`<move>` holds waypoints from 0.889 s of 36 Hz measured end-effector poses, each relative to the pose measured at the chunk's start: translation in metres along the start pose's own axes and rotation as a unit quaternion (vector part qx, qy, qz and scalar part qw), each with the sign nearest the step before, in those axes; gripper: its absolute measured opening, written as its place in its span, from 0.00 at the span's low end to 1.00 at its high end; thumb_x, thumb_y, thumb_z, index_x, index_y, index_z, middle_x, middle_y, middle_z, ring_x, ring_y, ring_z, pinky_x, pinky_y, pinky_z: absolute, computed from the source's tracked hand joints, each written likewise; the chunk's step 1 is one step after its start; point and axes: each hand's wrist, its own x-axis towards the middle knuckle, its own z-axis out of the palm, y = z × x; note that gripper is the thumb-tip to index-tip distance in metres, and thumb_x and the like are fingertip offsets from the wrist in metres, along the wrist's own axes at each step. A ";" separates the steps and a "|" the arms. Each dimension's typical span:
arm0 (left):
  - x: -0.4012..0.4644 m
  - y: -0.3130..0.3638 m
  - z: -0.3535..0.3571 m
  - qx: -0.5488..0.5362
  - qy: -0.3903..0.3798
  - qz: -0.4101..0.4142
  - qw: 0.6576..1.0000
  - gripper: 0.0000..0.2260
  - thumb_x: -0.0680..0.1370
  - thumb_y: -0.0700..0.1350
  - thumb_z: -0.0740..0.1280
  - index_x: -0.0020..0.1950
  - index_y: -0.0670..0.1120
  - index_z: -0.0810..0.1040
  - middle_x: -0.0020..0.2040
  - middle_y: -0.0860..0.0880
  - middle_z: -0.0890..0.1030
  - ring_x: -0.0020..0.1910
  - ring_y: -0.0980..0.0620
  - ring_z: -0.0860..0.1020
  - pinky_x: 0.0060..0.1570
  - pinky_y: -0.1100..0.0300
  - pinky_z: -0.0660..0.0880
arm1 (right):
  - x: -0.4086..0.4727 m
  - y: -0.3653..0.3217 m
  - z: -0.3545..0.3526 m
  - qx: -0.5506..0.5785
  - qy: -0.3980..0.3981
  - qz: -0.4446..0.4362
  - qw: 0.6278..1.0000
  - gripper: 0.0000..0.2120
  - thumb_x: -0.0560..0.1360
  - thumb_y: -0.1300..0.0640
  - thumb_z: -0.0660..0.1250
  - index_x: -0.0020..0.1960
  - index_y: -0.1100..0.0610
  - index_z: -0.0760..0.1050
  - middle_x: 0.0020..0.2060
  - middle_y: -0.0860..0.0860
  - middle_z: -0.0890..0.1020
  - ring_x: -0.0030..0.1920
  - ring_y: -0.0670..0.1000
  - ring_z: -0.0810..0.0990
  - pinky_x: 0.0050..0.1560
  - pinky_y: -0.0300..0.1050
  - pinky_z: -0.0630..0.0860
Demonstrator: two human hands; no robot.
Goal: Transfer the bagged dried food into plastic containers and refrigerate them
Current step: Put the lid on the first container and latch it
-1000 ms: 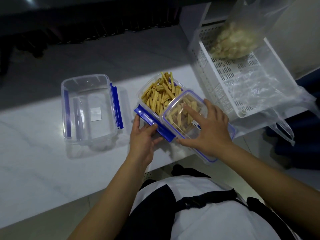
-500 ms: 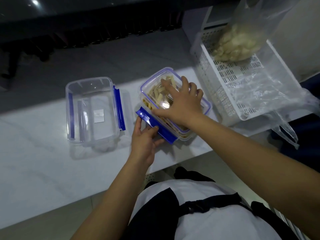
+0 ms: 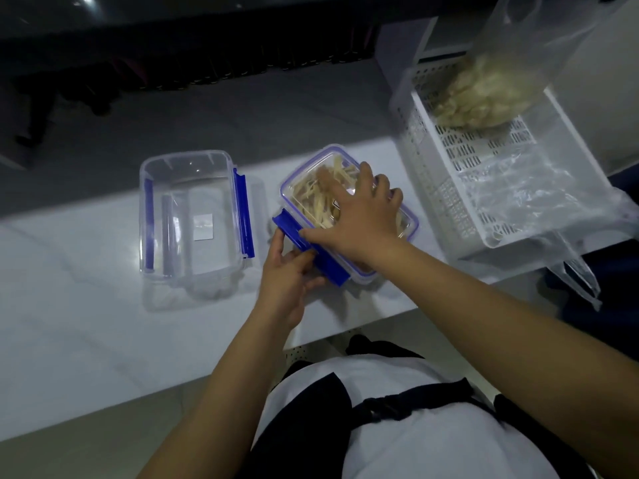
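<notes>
**Head view: lid now seated on the filled container**

Left on the worktop (image 3: 69, 305), an empty container (image 3: 193, 216) waits. The left hand (image 3: 288, 280) pinches the blue latch (image 3: 311, 252). The right hand (image 3: 363, 216), fingers spread flat, presses the lid (image 3: 301, 174), offset a second ago, onto the filled container (image 3: 413, 226). Latching comes next. Far right, a basket (image 3: 432, 188) holds bagged food (image 3: 484, 95).

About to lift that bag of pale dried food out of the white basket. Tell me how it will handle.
The bag of pale dried food is thin clear film, so it will probably sag and shift. Its loose pieces look light but possibly brittle. Leaning on the basket rim, it may slump when nudged.
</notes>
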 end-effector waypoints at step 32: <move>-0.002 0.025 0.008 0.250 0.040 0.044 0.966 0.33 0.79 0.43 0.70 0.79 0.60 0.58 0.55 0.51 0.77 0.50 0.53 0.80 0.30 0.63 0.80 | -0.012 0.029 -0.037 -0.041 -0.100 -0.059 0.992 0.31 0.74 0.33 0.62 0.74 0.36 0.58 0.64 0.57 0.72 0.56 0.61 0.78 0.45 0.48 0.71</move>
